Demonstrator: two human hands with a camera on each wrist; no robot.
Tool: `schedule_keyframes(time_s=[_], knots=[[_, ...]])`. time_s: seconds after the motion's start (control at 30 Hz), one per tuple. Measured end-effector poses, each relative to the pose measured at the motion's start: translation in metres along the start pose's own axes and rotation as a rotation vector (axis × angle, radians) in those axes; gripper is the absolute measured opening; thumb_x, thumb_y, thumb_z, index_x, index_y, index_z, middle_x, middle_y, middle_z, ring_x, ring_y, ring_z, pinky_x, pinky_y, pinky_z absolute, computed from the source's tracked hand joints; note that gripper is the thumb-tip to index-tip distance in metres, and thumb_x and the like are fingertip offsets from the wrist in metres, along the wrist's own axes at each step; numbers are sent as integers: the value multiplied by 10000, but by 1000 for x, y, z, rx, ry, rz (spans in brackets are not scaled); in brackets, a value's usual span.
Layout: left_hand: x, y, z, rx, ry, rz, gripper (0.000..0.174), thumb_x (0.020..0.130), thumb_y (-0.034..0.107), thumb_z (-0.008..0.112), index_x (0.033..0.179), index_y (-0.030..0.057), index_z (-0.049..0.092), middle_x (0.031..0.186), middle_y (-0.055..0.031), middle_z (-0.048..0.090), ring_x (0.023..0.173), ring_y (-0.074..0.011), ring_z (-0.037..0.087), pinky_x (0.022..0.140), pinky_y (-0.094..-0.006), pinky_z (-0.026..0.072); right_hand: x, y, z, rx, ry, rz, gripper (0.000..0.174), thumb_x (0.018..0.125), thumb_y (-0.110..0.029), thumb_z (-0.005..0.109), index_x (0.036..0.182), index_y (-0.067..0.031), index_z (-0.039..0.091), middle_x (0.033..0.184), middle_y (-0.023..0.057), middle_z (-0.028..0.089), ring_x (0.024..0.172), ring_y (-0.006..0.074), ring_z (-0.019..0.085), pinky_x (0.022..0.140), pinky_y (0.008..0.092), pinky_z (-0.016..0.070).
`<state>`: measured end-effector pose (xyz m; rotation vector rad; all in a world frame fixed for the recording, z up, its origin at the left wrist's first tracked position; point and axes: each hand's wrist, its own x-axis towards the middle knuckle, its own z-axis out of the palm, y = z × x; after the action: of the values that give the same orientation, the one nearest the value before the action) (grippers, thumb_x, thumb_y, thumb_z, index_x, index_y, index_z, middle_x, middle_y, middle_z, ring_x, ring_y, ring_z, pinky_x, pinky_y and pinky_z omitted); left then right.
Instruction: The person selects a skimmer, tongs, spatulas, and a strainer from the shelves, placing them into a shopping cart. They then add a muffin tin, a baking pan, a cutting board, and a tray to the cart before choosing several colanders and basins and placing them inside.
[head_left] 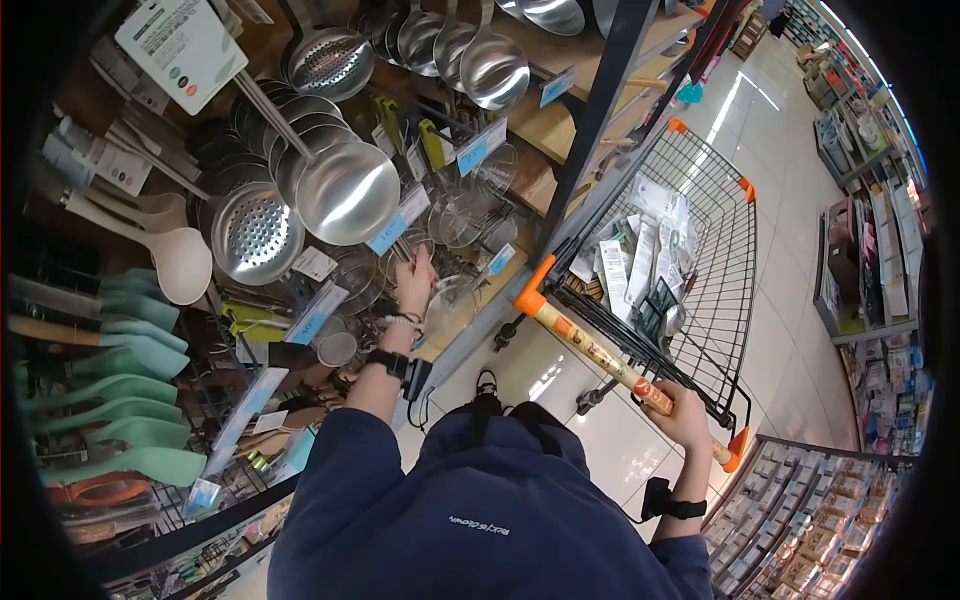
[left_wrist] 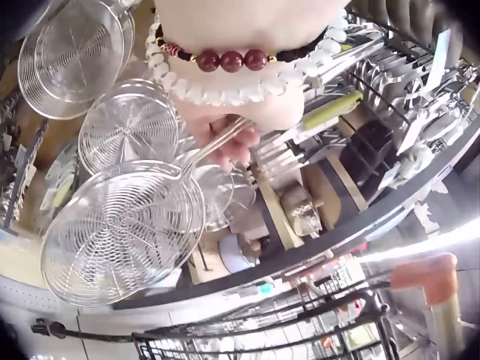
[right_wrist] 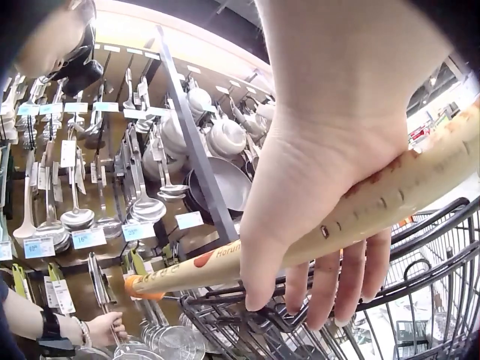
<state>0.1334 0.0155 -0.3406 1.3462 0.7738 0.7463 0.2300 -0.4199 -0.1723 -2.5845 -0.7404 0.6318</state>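
Beside a shop rack hung with metal ladles [head_left: 348, 190], a person's left hand [left_wrist: 247, 120] holds a wire skimmer [left_wrist: 124, 229]. The skimmer is a round, shallow basket of thin silver wire, wound in a spiral with spokes running out from its centre, on a slim metal stem. It sits just below the hand, in front of the shelf, with similar skimmers [left_wrist: 127, 135] close behind it. The left arm reaches up to the rack, fingers curled round the stem; a beaded bracelet [left_wrist: 229, 60] circles the wrist. The right arm stretches out sideways, and the right hand [right_wrist: 322, 187] wraps its fingers and thumb firmly around the tan cart handle [head_left: 590, 352] of a black wire shopping cart [head_left: 725, 270].
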Motion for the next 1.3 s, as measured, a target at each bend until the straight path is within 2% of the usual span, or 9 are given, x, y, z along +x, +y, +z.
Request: schedule_keyframes(time_s=[0.17,0.4,0.57,0.63,0.73,0.97,1.07,1.23,1.3], knots=[[-40,19,7,-334,44,-70,423,936,236,444,553,121,304,466,54,276,370,-58,251,350,-237,179,4,5,-1,-41,5,-15,293,661,-265,677,897,-99,630,713,124,626,668,295,610,612,352,475],[-63,19,-18,-24,28,-14,473,926,254,473,496,107,340,466,54,355,420,-40,283,400,-248,200,9,15,-3,-13,-79,-65,306,689,-271,663,931,-89,618,726,165,614,690,323,604,624,383,473],[-104,39,-6,557,20,275,254,787,136,550,601,-15,466,487,-117,432,443,-189,408,449,-349,316,14,21,-18,120,-330,-89,452,726,-314,658,1072,-40,557,816,187,615,763,338,598,686,392,468],[-117,48,0,664,-304,518,96,657,65,535,689,-23,512,590,-199,474,535,-337,489,500,-399,363,17,11,-37,17,-418,-121,481,723,-314,665,1098,-41,540,860,187,609,820,334,586,722,385,462],[-136,84,18,800,-438,312,123,612,49,524,726,2,536,635,-199,500,627,-386,496,526,-408,382,23,-10,-73,-64,-496,-206,536,721,-298,686,1150,-36,502,992,185,578,972,336,533,820,367,438],[-150,175,71,861,-525,476,45,699,89,550,709,47,564,600,-158,528,566,-334,534,483,-387,408,30,-89,-136,207,76,-1078,541,671,-217,716,1152,-55,526,1190,127,492,1115,305,466,909,398,401],[-156,177,91,994,-541,549,133,768,191,567,677,98,599,583,-122,564,557,-299,566,486,-387,445,20,-113,-137,100,-93,-1232,533,657,-197,721,1140,-66,539,1213,121,482,1147,294,451,930,413,388],[-172,193,127,1143,-714,532,107,724,186,576,666,101,607,546,-102,553,528,-282,567,487,-374,448,41,-98,-87,-142,38,-951,497,628,-121,696,1093,-53,534,1041,143,581,953,297,561,795,373,466],[-170,203,137,1124,-706,567,121,698,178,593,627,85,563,537,-87,536,509,-278,551,480,-368,430,52,-85,-84,-370,-329,-606,397,650,-88,653,1026,-59,530,843,143,616,780,307,603,675,376,486]])
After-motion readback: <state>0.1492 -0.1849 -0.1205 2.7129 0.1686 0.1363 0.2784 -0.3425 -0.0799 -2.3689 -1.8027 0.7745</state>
